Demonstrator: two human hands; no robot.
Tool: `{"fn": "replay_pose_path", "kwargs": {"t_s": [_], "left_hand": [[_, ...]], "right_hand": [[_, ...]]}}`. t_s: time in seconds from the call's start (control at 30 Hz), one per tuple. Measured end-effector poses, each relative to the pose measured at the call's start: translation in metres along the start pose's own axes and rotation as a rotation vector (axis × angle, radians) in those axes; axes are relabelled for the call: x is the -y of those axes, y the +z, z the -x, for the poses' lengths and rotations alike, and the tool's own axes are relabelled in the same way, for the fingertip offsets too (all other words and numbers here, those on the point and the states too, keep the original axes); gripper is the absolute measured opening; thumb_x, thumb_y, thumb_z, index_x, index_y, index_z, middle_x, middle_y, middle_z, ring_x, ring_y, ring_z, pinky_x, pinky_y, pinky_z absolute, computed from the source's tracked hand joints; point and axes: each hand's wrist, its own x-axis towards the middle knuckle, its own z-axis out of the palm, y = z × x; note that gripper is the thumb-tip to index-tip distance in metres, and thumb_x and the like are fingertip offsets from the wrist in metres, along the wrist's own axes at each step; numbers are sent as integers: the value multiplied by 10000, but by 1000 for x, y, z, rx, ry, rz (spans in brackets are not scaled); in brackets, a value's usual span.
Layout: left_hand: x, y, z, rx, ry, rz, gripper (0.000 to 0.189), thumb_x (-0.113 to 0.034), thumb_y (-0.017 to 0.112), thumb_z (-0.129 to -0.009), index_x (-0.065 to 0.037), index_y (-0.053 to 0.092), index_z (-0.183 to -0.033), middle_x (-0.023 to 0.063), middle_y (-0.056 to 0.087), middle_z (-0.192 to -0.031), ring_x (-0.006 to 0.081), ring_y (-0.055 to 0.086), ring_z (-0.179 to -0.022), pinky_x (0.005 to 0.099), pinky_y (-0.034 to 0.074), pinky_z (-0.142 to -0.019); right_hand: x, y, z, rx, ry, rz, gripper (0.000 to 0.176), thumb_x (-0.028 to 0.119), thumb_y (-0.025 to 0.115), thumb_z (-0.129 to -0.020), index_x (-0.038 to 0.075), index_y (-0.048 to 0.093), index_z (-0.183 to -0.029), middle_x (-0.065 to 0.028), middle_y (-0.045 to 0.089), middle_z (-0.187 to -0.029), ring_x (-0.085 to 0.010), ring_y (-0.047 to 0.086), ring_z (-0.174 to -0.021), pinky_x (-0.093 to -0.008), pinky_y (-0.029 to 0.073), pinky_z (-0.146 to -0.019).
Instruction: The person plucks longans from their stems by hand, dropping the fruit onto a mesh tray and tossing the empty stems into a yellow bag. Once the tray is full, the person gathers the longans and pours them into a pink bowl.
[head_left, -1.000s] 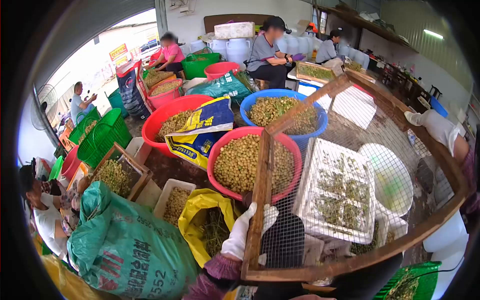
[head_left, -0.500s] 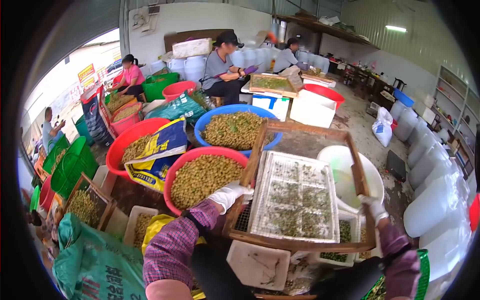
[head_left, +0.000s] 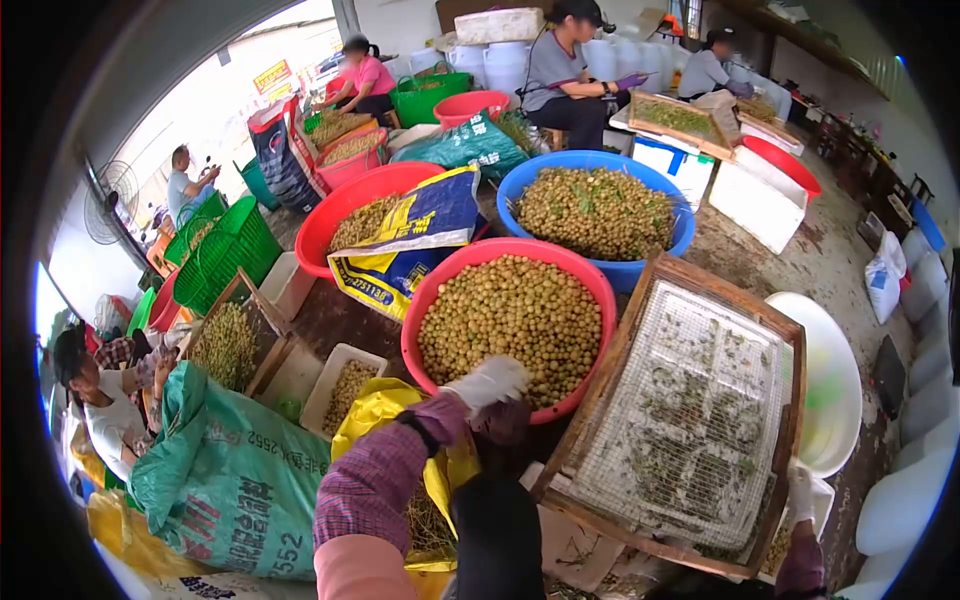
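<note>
My left hand (head_left: 490, 383), in a white glove, reaches over the near edge of the red basin (head_left: 412, 345) of small round yellowish-brown fruit (head_left: 510, 320). Motion blurs its fingers, so their grip does not show. To the right, my gloved right hand (head_left: 801, 492) holds the right side of a wooden-framed mesh sieve (head_left: 572, 440). A white divided tray (head_left: 735, 360) shows through the mesh, with green and brown bits scattered over it. The sieve slants beside the red basin, partly covering a white round tub (head_left: 835, 400).
A blue basin (head_left: 690, 225) of fruit stands behind. Teal sacks (head_left: 240, 480), a yellow bag (head_left: 375, 405) and green baskets (head_left: 235, 255) crowd the left. Several people work around; one in a grey shirt (head_left: 550, 75) sits at the back. White barrels (head_left: 915, 500) line the right.
My left hand has let go of the sieve frame and moved to the fruit in the red basin. My view has turned left. The sieve now sits lower and more slanted, my right hand at its side.
</note>
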Motion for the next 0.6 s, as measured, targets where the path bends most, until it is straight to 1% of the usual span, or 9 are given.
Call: {"fn": "replay_pose_path", "kwargs": {"t_s": [0.03,0.07,0.1,0.13,0.23,0.3,0.37,0.4,0.6], "left_hand": [[-15,-17,9,-302,-7,-458,169,-190,578,-859,-43,638,-915,46,637,-767,124,607,-657,256,471,-543],[0,-48,2,-650,-71,-735,147,-163,588,-828,-63,667,-901,74,643,-732,167,622,-650,304,492,-586],[25,-89,-7,-769,179,-958,165,-146,581,-771,-91,688,-883,136,658,-729,319,651,-724,387,518,-692],[2,-90,-1,-739,11,-908,221,-141,604,-746,-89,684,-946,138,667,-826,327,648,-820,380,511,-752],[16,-110,-28,-717,151,-1041,242,-134,650,-725,-77,662,-960,119,662,-927,319,632,-895,378,492,-781],[11,-111,-43,-645,36,-1076,384,-136,662,-726,-104,596,-1103,121,653,-989,307,620,-946,380,482,-807],[-4,-101,-45,-622,-25,-1079,460,-146,661,-730,-122,557,-1178,124,655,-984,307,624,-935,385,486,-810],[-8,-101,-47,-577,-125,-1087,603,-189,660,-724,-124,466,-1291,147,654,-986,318,625,-930,401,487,-822],[-6,-67,-24,-443,-116,-940,742,-251,633,-733,-87,338,-1393,234,634,-997,352,625,-941,422,482,-834]], "right_hand": [[8,-12,0,-140,19,111,318,311,584,-898,67,576,-1103,-62,624,-825,-102,560,-647,-253,451,-543],[65,-17,24,-139,-24,186,340,258,577,-899,70,539,-1180,-54,626,-861,-105,567,-622,-243,445,-526],[50,-31,8,-143,-108,40,399,224,563,-896,67,486,-1255,-50,621,-893,-107,578,-627,-239,444,-534],[105,-26,34,-150,-124,-87,402,110,513,-880,43,460,-1272,-82,577,-934,-128,577,-691,-250,451,-519],[158,-14,65,-62,-193,-226,370,67,492,-878,-27,459,-1235,-113,590,-868,-127,578,-571,-232,465,-497],[184,10,87,-16,-149,-175,360,47,486,-877,-39,460,-1226,-105,594,-798,-128,570,-536,-228,471,-493],[197,33,106,46,-145,-122,349,33,488,-875,-47,464,-1214,-97,595,-739,-130,569,-522,-227,477,-492],[200,46,114,86,-167,-97,343,29,491,-873,-48,469,-1207,-93,594,-714,-133,572,-526,-228,481,-494],[195,91,142,227,-32,-267,324,122,541,-905,-49,470,-1170,-111,612,-701,-157,587,-534,-245,495,-514]]}}
